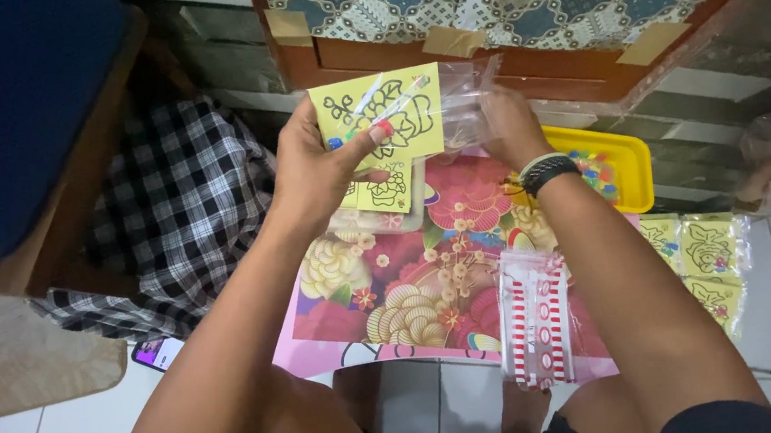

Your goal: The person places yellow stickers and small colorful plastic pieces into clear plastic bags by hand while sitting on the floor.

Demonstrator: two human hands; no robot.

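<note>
My left hand [318, 161] holds up a yellow card [392, 101] printed with a black line drawing, thumb pressed on its lower edge over small coloured bits. My right hand [501, 118] grips a clear plastic bag [466, 93] just right of the card, with the card's right edge at the bag's mouth. Below the card lies a clear box [376, 216] with more yellow cards on top. Both hands hover above a small table with a pink floral cover [430, 279].
A yellow tray [623, 158] with small coloured pieces sits at the table's right. Red-and-white striped bags [537, 320] lie near the front edge. Packed yellow cards [710, 259] rest on the floor at right. A checked cloth [175, 210], a blue seat [1, 104] and a phone [156, 353] are left.
</note>
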